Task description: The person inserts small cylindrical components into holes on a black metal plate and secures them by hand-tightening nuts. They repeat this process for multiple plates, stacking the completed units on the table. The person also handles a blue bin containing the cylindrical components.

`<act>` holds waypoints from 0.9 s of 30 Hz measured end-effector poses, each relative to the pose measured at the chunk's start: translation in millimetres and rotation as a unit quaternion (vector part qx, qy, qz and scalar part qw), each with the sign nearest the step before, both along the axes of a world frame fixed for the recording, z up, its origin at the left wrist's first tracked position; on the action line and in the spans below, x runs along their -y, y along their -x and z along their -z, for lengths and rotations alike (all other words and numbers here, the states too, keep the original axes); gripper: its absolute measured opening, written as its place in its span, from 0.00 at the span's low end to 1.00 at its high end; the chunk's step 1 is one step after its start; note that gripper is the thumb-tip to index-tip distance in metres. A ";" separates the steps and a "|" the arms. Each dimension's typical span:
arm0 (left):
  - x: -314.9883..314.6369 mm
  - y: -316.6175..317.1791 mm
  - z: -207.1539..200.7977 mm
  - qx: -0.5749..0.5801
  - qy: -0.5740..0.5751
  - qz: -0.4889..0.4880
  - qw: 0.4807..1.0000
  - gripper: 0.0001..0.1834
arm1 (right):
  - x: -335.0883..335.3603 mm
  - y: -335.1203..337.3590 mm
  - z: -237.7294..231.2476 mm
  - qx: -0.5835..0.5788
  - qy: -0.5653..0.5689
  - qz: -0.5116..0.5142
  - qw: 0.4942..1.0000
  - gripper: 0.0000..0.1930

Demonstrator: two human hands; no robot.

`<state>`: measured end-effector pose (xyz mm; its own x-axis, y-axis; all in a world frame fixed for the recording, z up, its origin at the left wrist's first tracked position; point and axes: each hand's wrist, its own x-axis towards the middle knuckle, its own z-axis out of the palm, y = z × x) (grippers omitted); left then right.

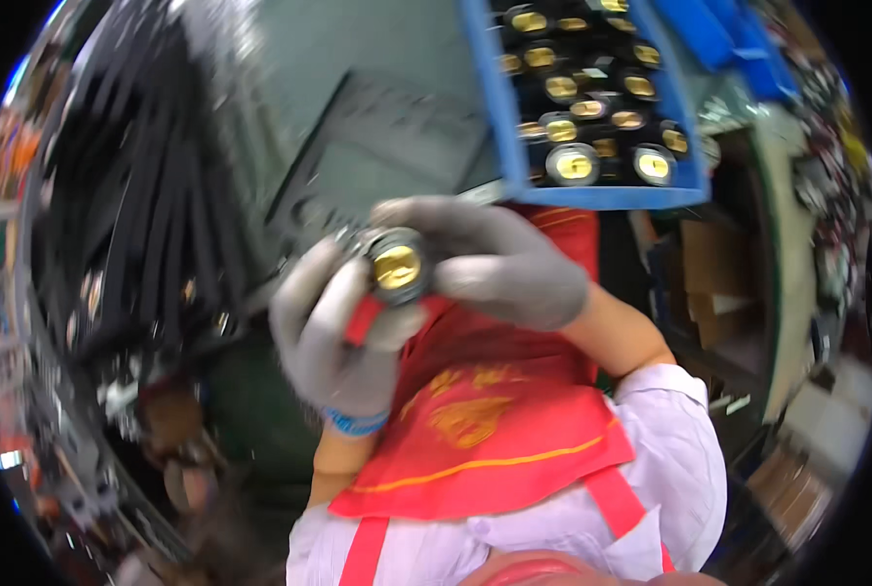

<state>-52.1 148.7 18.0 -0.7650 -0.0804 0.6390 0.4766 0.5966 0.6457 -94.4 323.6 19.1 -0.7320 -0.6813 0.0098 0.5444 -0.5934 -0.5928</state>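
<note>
In front of the red apron (pixel 499 430), both gloved hands are at a round black part with a shiny gold face (pixel 397 267). My left hand (pixel 329 327), in a grey glove, closes round its left side and underside. A small red patch shows between the left fingers; what it belongs to I cannot make out. From the right, my right hand (pixel 509 264) curls its fingers over the part's top, with the thumb near its right edge. Beyond the right hand, a blue tray (pixel 617 198) holds several similar black parts with gold centres, two of them ringed in clear or silvery material.
A flat dark plate with holes (pixel 377 137) lies on the green-grey table (pixel 309 39). Long black strips (pixel 153 195) are stacked at the left. More blue bins (pixel 739 49) stand at the far right, and cardboard boxes (pixel 714 273) sit lower down on the right.
</note>
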 end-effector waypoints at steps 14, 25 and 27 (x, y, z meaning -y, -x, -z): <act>5.5 4.6 1.5 0.156 -0.286 -0.098 0.940 0.19 | 45.5 21.0 -15.5 -0.315 -0.272 0.258 0.872 0.20; 53.7 -16.5 42.9 0.210 -0.511 0.140 0.822 0.24 | 68.3 -6.1 6.7 -0.340 -0.328 0.253 0.844 0.16; 53.5 -16.3 48.0 0.214 -0.527 0.145 0.809 0.24 | 66.1 -11.2 11.5 -0.389 -0.313 0.279 0.820 0.13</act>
<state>-35.7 95.2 -30.0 -0.9827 -0.1853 0.0040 0.0961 -0.4910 0.8658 -83.2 257.4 7.6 -0.8696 -0.2923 0.3980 -0.3960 -0.0687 -0.9157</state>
